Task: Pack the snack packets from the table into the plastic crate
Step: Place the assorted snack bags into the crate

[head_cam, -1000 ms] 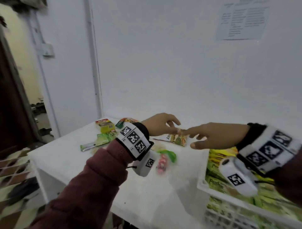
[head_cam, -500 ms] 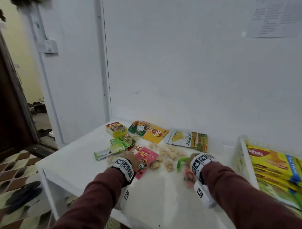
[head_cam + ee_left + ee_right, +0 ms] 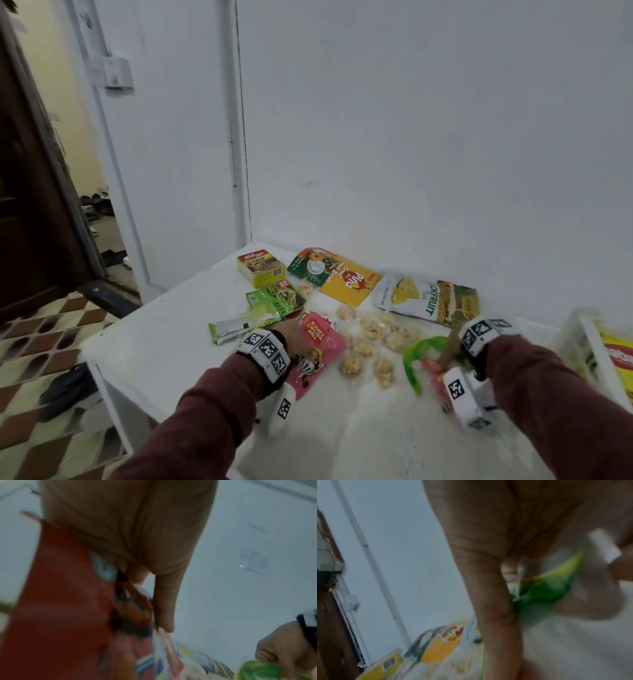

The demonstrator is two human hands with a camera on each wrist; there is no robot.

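Under left hand (image 3: 295, 337), pink packet (image 3: 318, 346)

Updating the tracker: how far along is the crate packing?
Partly done. Done: crate at the right edge already holds yellow packets. In hand: left hand grips the pink packet; right hand grips a green packet. Left: cereal box, jackfruit pouch, others on the table.
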